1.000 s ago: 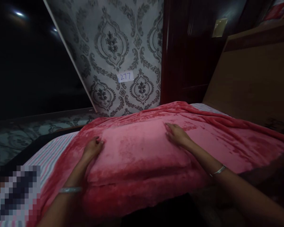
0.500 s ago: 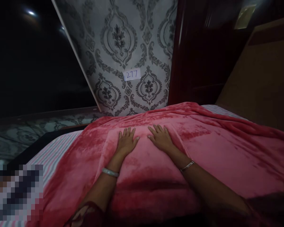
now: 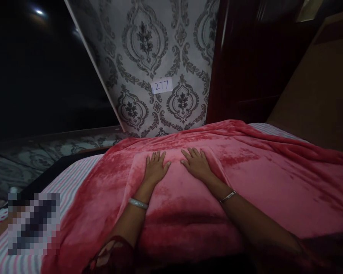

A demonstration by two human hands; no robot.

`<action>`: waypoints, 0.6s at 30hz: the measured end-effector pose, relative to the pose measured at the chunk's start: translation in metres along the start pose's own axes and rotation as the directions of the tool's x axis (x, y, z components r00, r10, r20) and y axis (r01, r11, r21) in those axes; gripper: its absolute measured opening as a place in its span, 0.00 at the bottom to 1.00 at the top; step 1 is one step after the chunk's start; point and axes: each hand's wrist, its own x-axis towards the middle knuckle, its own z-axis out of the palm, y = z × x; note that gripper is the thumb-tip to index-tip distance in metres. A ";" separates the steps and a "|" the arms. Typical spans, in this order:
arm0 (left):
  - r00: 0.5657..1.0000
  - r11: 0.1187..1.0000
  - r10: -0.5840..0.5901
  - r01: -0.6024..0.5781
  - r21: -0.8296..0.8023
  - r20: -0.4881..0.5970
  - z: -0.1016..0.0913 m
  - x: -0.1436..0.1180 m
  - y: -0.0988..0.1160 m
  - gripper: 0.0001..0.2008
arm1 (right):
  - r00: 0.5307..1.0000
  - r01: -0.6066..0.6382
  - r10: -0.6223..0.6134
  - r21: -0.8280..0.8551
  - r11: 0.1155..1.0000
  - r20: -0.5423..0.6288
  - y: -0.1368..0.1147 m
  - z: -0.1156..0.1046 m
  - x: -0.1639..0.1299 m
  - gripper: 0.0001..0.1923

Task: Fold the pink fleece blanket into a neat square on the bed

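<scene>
I've brought my left hand (image 3: 156, 167) and right hand (image 3: 196, 164) together, palms open flat, smoothing the pink blanket (image 3: 274, 182).

- Pink blanket (image 3: 263, 179): plush, velvety cloth with a soft sheen, crushed nap showing lighter and darker patches.
- Striped sheet (image 3: 71, 173): thin woven cloth, matt and smooth.
- Bangles (image 3: 137, 203): pale, shiny, metal-like bands on both wrists.
- Wallpaper (image 3: 157, 49): matt paper with grey damask print.
- Label (image 3: 161, 85): white paper, handwritten.
- Headboard (image 3: 317, 91): brown wood, smooth, dull finish.
- Door (image 3: 246, 64): dark red wood, glossy.
</scene>
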 end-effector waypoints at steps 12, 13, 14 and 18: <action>0.953 0.963 -0.262 0.269 -0.028 0.155 -0.025 -0.015 -0.053 0.33 | 0.970 -0.207 0.203 0.022 0.978 0.131 0.049 -0.024 -0.007 0.29; 0.952 0.959 -0.262 0.275 -0.067 0.159 -0.023 -0.017 -0.057 0.33 | 0.968 -0.225 0.218 0.046 0.973 0.124 0.054 -0.021 -0.010 0.30; 0.953 0.956 -0.261 0.277 -0.095 0.153 -0.020 -0.019 -0.059 0.33 | 0.970 -0.228 0.220 0.068 0.971 0.107 0.057 -0.017 -0.011 0.30; 0.956 0.953 -0.270 0.283 -0.107 0.117 -0.011 -0.021 -0.057 0.33 | 0.979 -0.201 0.197 0.104 0.974 0.049 0.060 -0.006 -0.015 0.30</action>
